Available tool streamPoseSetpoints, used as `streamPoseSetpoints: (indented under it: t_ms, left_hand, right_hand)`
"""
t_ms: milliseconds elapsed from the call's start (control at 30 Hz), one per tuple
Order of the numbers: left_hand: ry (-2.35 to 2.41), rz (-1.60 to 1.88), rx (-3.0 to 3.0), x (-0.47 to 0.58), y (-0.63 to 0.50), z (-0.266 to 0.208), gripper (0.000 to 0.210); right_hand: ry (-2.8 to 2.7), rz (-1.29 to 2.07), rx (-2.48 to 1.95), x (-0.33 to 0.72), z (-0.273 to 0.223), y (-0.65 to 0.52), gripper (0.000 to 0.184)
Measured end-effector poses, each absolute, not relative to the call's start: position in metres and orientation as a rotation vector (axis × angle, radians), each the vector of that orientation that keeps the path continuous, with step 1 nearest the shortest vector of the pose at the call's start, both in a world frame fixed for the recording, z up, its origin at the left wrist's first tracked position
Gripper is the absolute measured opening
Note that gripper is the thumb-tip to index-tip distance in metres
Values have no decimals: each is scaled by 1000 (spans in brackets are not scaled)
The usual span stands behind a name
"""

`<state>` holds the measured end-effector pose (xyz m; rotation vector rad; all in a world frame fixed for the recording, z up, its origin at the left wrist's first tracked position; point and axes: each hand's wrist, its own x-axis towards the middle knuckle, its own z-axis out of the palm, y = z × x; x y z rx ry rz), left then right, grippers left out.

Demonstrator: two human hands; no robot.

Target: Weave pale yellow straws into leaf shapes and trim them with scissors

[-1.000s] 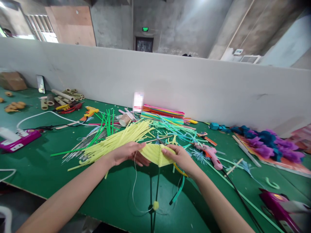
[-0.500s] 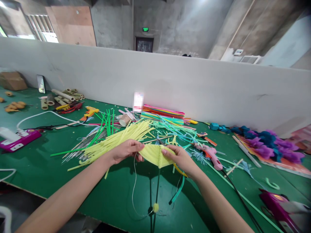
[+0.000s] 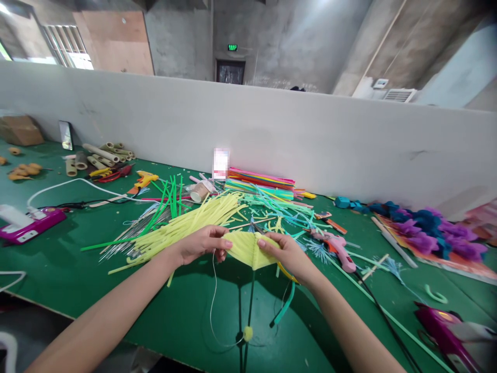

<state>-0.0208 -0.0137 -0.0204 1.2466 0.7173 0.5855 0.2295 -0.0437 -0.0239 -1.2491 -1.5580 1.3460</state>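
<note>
A pale yellow leaf-shaped piece made of fuzzy pipe cleaners is held up between my two hands, with a raised rib down its middle. My left hand pinches its left tip between thumb and fingers. On the other side my right hand grips it by the rib, thumb on top. A thin dark stem runs down from the rib. Lower down sits a small yellow fuzzy ball, from which a fine white thread loops up to my left hand.
Behind my hands lies a heap of yellow pipe cleaners. A pink glue gun is to the right, an orange glue gun at the back left. Purple power strips stand at both sides. A white partition closes off the far edge.
Both hands keep their hold on the yellow leaf. My left fingers shift slightly downward along its left tip, and the thread sways a little to the left.
</note>
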Motion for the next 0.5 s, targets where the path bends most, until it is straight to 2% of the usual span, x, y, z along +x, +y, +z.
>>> streamPoseSetpoints:
  t_ms: [500]
  left_hand:
    - [730,645,1115,-20,-10,-23,32]
  right_hand:
    - [-1576,1352,-1226,231,-22,-44,33]
